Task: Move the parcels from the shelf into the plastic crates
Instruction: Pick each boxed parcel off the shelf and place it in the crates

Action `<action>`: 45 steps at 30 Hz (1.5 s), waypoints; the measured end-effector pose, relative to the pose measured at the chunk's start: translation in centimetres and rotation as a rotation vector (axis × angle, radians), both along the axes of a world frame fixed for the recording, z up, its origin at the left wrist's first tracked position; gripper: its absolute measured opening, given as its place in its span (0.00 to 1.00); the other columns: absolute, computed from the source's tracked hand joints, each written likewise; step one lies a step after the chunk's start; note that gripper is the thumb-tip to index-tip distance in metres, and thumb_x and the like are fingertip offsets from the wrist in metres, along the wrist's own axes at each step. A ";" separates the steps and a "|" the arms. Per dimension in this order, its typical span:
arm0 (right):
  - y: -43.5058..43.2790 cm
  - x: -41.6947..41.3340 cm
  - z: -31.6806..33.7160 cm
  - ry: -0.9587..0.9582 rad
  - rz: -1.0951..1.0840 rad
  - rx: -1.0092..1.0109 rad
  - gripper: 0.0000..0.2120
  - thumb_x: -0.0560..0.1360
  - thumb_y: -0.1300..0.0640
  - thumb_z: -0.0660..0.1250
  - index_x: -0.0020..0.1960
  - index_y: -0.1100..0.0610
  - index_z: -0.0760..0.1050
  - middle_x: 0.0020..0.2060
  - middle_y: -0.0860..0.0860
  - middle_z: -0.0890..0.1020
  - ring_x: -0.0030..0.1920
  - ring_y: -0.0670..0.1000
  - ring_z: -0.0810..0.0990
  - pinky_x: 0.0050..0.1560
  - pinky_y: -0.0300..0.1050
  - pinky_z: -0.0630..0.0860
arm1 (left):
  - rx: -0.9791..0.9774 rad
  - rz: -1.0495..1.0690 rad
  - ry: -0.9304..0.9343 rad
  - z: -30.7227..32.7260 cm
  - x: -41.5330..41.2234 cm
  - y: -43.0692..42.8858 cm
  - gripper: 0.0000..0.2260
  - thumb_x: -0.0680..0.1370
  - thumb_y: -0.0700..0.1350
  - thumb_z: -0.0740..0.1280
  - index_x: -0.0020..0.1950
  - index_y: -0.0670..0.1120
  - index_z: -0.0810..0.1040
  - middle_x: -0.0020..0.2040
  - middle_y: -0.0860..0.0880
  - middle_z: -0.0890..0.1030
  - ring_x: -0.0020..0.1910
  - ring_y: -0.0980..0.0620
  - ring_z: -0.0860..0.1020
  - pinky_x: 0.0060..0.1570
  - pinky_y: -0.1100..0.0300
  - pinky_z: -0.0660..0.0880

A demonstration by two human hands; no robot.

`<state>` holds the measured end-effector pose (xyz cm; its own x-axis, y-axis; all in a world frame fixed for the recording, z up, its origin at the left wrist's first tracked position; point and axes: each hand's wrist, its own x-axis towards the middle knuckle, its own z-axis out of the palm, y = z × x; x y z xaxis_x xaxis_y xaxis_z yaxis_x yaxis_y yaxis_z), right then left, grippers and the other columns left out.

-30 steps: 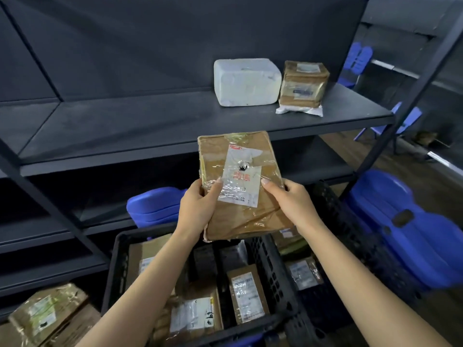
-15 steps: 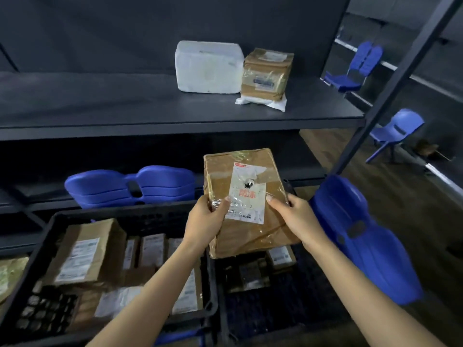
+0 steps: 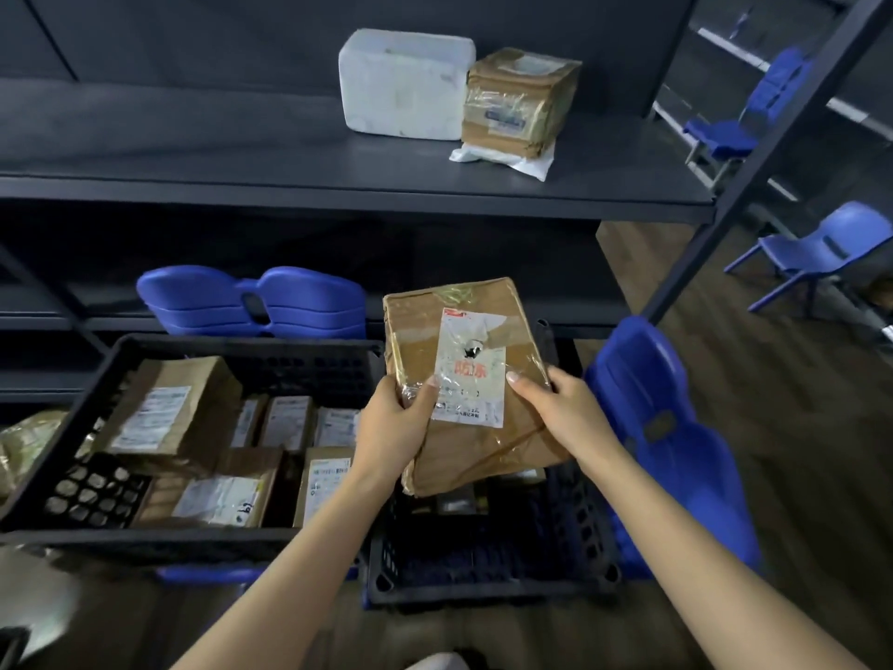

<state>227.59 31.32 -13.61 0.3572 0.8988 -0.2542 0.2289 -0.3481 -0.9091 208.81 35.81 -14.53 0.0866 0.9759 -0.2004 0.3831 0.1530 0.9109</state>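
Parcel in transit. The brown taped parcel (image 3: 459, 331) sat a second ago level with the front edge of the shelf (image 3: 338, 186). It is now lower, in the centre of the frame, hanging over the far end of the right-hand crate (image 3: 493, 568) and touching nothing below that I can see. Both hands stay on it. The left hand (image 3: 391, 427) grips the near left corner with its thumb laid across the top face beside the label. The right hand (image 3: 570, 408) grips the near right side with its thumb on the label's edge. The remaining fingers of both hands curl out of sight under the parcel, so it is clamped from both sides. The parcel tilts, far end up, label towards me. My view has dropped and swung, so both crates now show. The left-hand crate (image 3: 145, 539), at lower left of the frame, is well stocked with labelled boxes. The right-hand crate looks much emptier, with a few parcels at its far end partly hidden behind the held one. I judge the carry almost done: what remains is lowering the parcel into the right-hand crate and letting go. On the shelf at upper centre three items wait: a white foam box (image 3: 406, 84), touching it on the right a taped carton (image 3: 517, 99), and under that a white mailer (image 3: 502, 162). Blue chairs (image 3: 667, 427) stand stacked just right of the crates.
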 end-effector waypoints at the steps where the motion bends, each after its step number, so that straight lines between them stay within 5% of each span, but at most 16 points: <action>1: -0.2 0.0 -0.1 0.001 0.007 -0.002 0.06 0.75 0.46 0.67 0.50 0.44 0.78 0.41 0.39 0.84 0.39 0.38 0.83 0.37 0.32 0.76 | 0.001 0.007 -0.008 0.0 0.1 -0.4 0.14 0.78 0.54 0.64 0.56 0.46 0.75 0.41 0.55 0.78 0.41 0.57 0.76 0.38 0.61 0.72; 8: -0.6 1.5 -1.7 -0.032 0.101 -0.013 0.11 0.75 0.44 0.67 0.56 0.46 0.78 0.46 0.40 0.83 0.45 0.40 0.82 0.39 0.33 0.75 | -0.028 0.123 -0.005 -0.8 1.4 -2.8 0.13 0.78 0.55 0.64 0.56 0.47 0.76 0.45 0.54 0.79 0.45 0.54 0.78 0.39 0.61 0.72; 11: -0.3 2.9 -2.9 -0.089 0.181 -0.017 0.15 0.75 0.44 0.66 0.58 0.49 0.78 0.48 0.42 0.83 0.46 0.41 0.82 0.44 0.37 0.77 | -0.035 0.179 0.020 -1.5 2.6 -4.1 0.10 0.79 0.54 0.63 0.54 0.49 0.75 0.43 0.56 0.79 0.41 0.61 0.76 0.33 0.65 0.68; 19: -0.3 8.0 -5.5 -0.181 0.470 -0.068 0.12 0.75 0.45 0.67 0.53 0.50 0.79 0.46 0.43 0.83 0.45 0.41 0.81 0.41 0.35 0.75 | -0.154 0.456 0.027 -4.7 7.5 -9.3 0.10 0.77 0.56 0.66 0.50 0.50 0.77 0.41 0.58 0.80 0.41 0.56 0.78 0.36 0.62 0.71; 23: -0.2 9.4 -6.5 -0.194 0.639 -0.090 0.11 0.74 0.48 0.69 0.53 0.51 0.79 0.45 0.45 0.84 0.45 0.44 0.82 0.49 0.44 0.79 | -0.215 0.580 0.031 -6.2 9.7 -12.3 0.09 0.77 0.54 0.67 0.48 0.49 0.74 0.39 0.55 0.78 0.38 0.56 0.75 0.33 0.63 0.68; 28: 0.5 10.0 -7.0 -0.245 0.810 -0.077 0.12 0.74 0.49 0.69 0.55 0.52 0.79 0.47 0.44 0.84 0.48 0.44 0.82 0.49 0.43 0.78 | -0.256 0.739 -0.027 -7.5 12.1 -14.0 0.11 0.77 0.51 0.67 0.54 0.45 0.73 0.46 0.48 0.80 0.43 0.49 0.78 0.38 0.56 0.72; 36: 1.6 10.8 -6.1 -0.191 0.951 -0.044 0.15 0.73 0.48 0.71 0.59 0.44 0.77 0.47 0.38 0.82 0.48 0.38 0.81 0.49 0.37 0.77 | -0.187 0.885 -0.145 -6.2 14.5 -16.2 0.10 0.78 0.49 0.66 0.58 0.49 0.74 0.49 0.55 0.80 0.48 0.56 0.79 0.48 0.55 0.77; 42: 4.9 10.0 -7.7 -0.194 1.055 -0.167 0.11 0.73 0.51 0.71 0.55 0.47 0.78 0.46 0.43 0.84 0.48 0.44 0.83 0.53 0.44 0.78 | -0.339 0.942 -0.105 -8.8 15.3 -14.1 0.15 0.77 0.52 0.66 0.55 0.42 0.73 0.51 0.41 0.80 0.49 0.41 0.78 0.51 0.48 0.76; 45: 6.2 9.4 -8.8 -0.209 1.130 -0.235 0.11 0.74 0.51 0.71 0.56 0.49 0.78 0.48 0.46 0.84 0.48 0.46 0.83 0.54 0.44 0.79 | -0.422 0.959 -0.067 -10.1 15.6 -13.7 0.22 0.78 0.52 0.65 0.62 0.36 0.70 0.59 0.38 0.76 0.58 0.39 0.75 0.53 0.49 0.73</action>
